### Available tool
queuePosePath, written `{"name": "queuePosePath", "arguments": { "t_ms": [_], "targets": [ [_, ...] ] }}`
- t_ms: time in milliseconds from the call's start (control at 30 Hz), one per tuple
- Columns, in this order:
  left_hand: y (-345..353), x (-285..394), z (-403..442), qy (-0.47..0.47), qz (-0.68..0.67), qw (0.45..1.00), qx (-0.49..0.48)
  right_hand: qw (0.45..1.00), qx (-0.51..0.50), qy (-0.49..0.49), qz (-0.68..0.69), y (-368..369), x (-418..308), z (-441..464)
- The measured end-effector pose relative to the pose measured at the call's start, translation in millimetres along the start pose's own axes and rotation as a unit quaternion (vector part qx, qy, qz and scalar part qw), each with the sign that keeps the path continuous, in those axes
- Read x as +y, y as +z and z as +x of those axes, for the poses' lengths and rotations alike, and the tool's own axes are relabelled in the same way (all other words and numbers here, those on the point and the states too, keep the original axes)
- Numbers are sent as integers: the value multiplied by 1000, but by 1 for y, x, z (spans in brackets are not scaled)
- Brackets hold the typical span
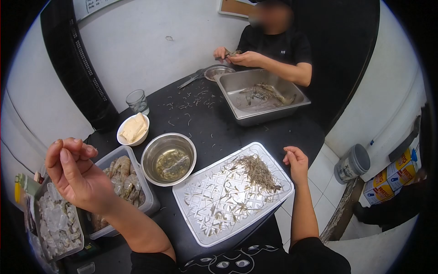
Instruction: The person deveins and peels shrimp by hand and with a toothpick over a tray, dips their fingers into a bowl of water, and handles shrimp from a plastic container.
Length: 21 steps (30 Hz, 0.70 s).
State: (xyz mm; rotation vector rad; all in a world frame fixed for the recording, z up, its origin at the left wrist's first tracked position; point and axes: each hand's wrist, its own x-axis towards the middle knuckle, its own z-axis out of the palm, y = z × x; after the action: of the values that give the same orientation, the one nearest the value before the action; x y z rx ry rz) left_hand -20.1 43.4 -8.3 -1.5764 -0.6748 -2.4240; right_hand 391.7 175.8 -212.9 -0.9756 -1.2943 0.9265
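Observation:
My left hand (80, 178) is raised over a clear plastic tub of whole shrimp (121, 171). Its fingers are curled in towards the thumb, and nothing shows between them. Past the right edge of a white ridged tray (196, 223), my right hand (297, 164) hovers with loosely closed fingers; whatever they may hold is hidden. A heap of thin shrimp legs and feelers (260, 171) lies at the tray's far right, with more scraps scattered across it. Beside the tray, a steel bowl (190, 153) contains cloudy liquid with bits in it.
A tub of peeled shrimp with ice (57, 223) stands far left. Beyond are a white bowl (133, 130), a glass (138, 101), scissors (190, 80) and a deep steel pan (255, 119). A co-worker (278, 50) handles a shrimp across the black table (205, 128).

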Motion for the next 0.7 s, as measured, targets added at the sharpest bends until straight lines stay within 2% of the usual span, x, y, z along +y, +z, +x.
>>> {"name": "queuePosePath", "arguments": {
  "t_ms": [233, 333, 367, 400, 433, 500, 600, 700],
  "targets": [
    [-1, 2, 0, -13, -14, 1000, -6, 1000, 6, 5, -8, 3, 2, 1],
    [-17, -7, -3, -45, 36, 995, 78, 997, 36, 41, -46, 7, -1, 2],
    [-39, -13, -2, -46, 85, 995, 25, 996, 36, 35, -73, 9, -11, 0],
    [-64, -28, -2, -49, 121, 991, 12, 997, 28, 16, -71, 8, -13, -2],
    [-92, -38, 0, -9, 56, 988, -146, 999, 15, 19, -47, 3, -3, 0],
    [-132, -68, 17, 17, 148, 977, -153, 1000, 1, 23, -6, 2, -7, -1],
    [0, -7, 11, -9, 77, 991, 104, 1000, -3, 1, 3, 2, -6, -2],
    [13, 0, 6, -29, -14, 994, 105, 1000, -3, 7, 5, 2, -1, 0]
  ]
}}
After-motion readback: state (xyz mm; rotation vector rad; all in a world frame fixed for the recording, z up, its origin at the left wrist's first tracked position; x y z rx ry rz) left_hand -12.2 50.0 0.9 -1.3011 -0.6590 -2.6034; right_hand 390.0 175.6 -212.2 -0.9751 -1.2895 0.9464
